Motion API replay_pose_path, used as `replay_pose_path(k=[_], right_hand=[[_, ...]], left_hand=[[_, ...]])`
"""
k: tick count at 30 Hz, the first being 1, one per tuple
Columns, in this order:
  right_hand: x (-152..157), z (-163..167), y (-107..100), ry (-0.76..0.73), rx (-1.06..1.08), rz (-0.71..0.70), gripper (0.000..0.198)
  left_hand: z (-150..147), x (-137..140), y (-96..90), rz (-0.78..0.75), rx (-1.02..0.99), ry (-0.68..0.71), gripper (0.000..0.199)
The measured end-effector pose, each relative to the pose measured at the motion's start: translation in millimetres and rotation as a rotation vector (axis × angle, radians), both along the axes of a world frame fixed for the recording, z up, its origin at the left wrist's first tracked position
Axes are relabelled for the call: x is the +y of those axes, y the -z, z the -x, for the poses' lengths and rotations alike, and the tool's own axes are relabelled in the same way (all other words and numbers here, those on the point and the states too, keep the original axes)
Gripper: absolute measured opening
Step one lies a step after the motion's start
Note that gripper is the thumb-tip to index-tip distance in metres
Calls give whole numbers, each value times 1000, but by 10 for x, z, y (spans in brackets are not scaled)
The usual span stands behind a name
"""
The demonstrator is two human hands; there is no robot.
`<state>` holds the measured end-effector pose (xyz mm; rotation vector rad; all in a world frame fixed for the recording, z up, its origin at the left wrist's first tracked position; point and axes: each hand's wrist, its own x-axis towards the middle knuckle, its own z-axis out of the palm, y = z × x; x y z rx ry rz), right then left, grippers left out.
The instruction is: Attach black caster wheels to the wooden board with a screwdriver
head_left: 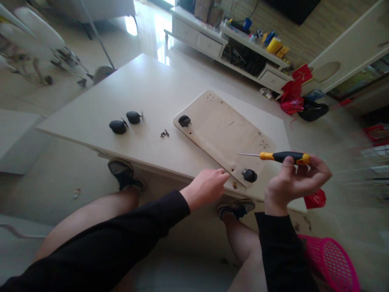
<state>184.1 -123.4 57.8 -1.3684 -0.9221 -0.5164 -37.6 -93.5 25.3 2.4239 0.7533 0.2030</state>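
My right hand (296, 180) grips a yellow and black screwdriver (285, 157) by its handle, its thin metal shaft pointing left above the board. My left hand (211, 184) is closed, fingers curled, at the near edge of the cream board (219, 125); what it holds, if anything, is hidden. One black caster wheel (184, 120) sits at the board's left corner and another caster (250, 175) at its near right corner. Small holes mark the other corners. Left of the board lies a small pile of dark screws (164, 134), with two loose casters (118, 126) farther left.
The white table (91, 105) carries all this, with its near edge above my knees. A pink mesh basket (337, 259) stands low on the right. Red bags (292, 103) and a black bag (313, 110) lie on the floor beyond, near a white cabinet (209, 44).
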Motion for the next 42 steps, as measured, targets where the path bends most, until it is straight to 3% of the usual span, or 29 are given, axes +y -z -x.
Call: replay_pose_path(k=[4,8,11,15,20,24,33,42], right_hand=[[49,14,68,-10,123,25,56],[82,86,93,-92,240,-11,55],[85,137,71,-103,242,-31,51],[82,175,37,-137,299,-50,49],[110,204,-6,-155,338,-51,48],[133,221,-35,-174,349,-70,47],[150,279,-30,-178,416,-55,44],[153,281,-30,-201,437,-52,41]], left_hand=[[250,260,14,-8,79,-145,21],[704,739,64,-18,146,-448,23],[1064,1122,175,23,221,-696,25],[1399,1436,404,76,271,-905,29],[1553,1494,667,-2,247,-850,40],[1558,1467,774,-32,267,-764,45],[1487,1474,794,-23,206,-745,39],[1461,1494,801,-7,264,-732,20]])
